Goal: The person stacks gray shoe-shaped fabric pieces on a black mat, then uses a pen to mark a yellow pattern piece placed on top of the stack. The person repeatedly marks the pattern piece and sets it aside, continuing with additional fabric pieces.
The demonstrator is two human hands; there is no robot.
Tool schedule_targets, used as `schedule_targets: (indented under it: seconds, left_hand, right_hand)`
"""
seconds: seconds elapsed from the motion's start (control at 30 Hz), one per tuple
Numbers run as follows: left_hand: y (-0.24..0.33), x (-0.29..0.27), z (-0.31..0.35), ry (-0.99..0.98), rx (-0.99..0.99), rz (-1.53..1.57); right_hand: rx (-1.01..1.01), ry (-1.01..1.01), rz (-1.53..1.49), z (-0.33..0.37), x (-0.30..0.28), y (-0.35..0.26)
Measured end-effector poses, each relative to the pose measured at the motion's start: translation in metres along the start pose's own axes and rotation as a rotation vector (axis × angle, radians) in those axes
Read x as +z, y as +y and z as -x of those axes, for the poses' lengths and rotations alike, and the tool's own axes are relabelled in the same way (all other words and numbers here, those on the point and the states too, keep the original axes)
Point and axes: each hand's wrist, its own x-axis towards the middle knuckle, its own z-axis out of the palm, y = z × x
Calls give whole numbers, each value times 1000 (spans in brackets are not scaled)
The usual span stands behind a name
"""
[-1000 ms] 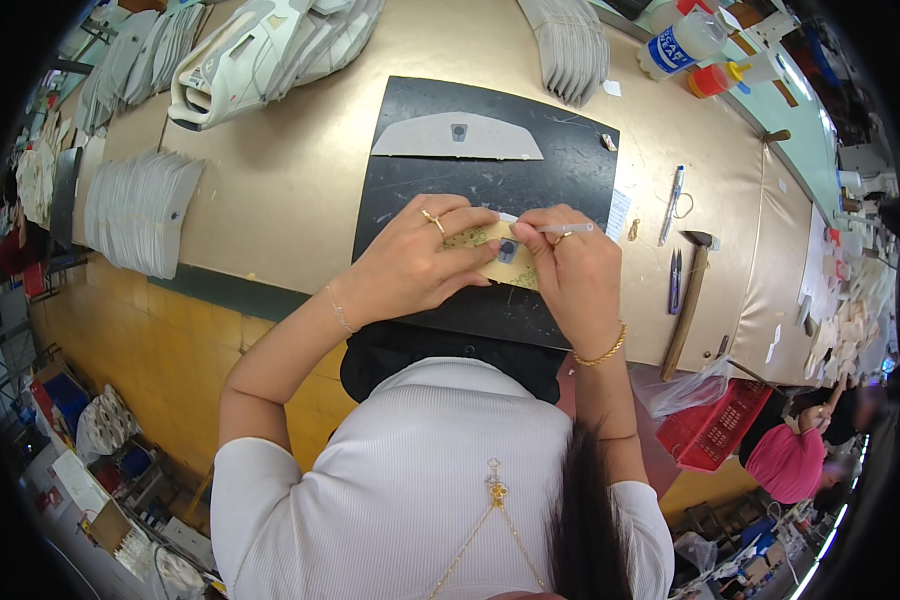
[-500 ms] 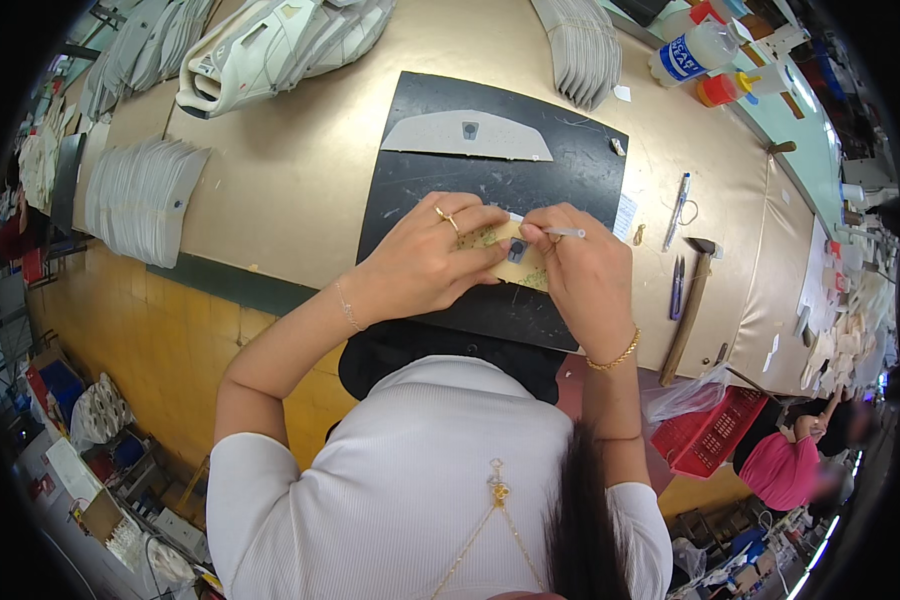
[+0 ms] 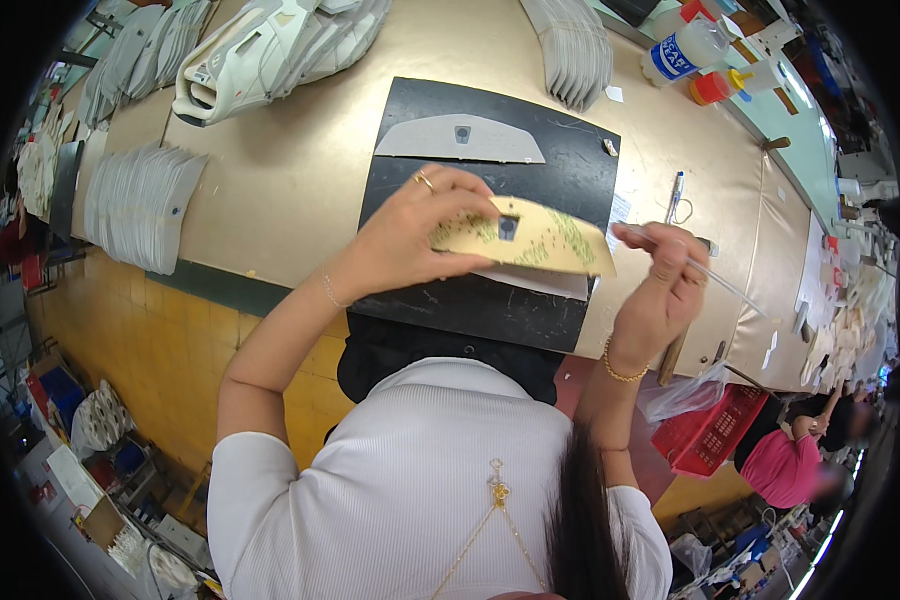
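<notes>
over a flat black mat (image 3: 410, 180), the left hand (image 3: 400, 240) pinches a yellow curved panel (image 3: 545, 240) — partly hiding a pale strip (image 3: 560, 288) — and the curled right hand (image 3: 662, 290) grips a blurred translucent rod (image 3: 732, 287).

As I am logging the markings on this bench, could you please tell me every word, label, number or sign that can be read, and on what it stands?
Clear plastic bottle with a blue label: large white lettering, left unquoted.
Pale yellow curved piece in the left hand: green printed marks, too small to read.
White paper slip by the black rectangular mat: faint marks, too small to read.
</notes>
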Motion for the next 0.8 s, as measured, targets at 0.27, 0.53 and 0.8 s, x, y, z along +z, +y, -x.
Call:
schedule_targets:
  seconds: [0.27,0.53,0.8]
  left_hand:
    - [-38,-28,-20,226,208,-395]
    - [-1,10,18,-43,235,-326]
    - [0,15,19,-21,207,-308]
  right_hand:
    - [-86,47,-49,2,-10,0]
    - [1,-31,-156,11,-6,2]
    - [29,-99,-92,16,-3,1]
